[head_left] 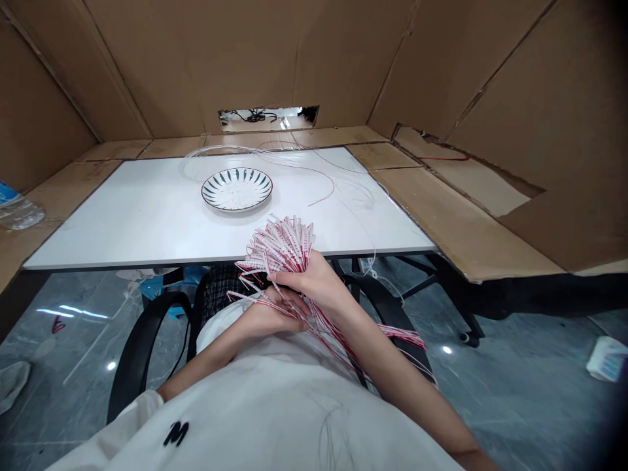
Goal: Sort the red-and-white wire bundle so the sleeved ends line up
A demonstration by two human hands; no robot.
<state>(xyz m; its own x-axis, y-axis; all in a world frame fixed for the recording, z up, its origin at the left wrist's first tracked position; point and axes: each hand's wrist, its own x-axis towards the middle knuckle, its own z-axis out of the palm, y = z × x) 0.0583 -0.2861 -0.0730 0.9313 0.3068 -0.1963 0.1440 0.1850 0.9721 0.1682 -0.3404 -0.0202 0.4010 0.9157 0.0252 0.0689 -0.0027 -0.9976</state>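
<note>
My right hand [316, 281] is wrapped round a thick bundle of red and white strands [287, 245], just past the table's near edge. The top ends fan out as white beaded-looking loops, with red lines running down them. Below it, close to my lap, my left hand [282, 313] has its fingers curled on a few strands that stick out to the left of the bundle. Its fingertips are partly hidden among them. Long red and white tails [402, 335] trail under my right forearm and over the chair's armrest.
A white plate with blue strokes [237, 208] stands on the white table [147, 222], holding small whitish bits. Loose clear and red threads [324, 171] curl behind it. Cardboard walls [196, 59] surround the table. A plastic bottle [19, 210] is at the left; chair arms [135, 353] flank me.
</note>
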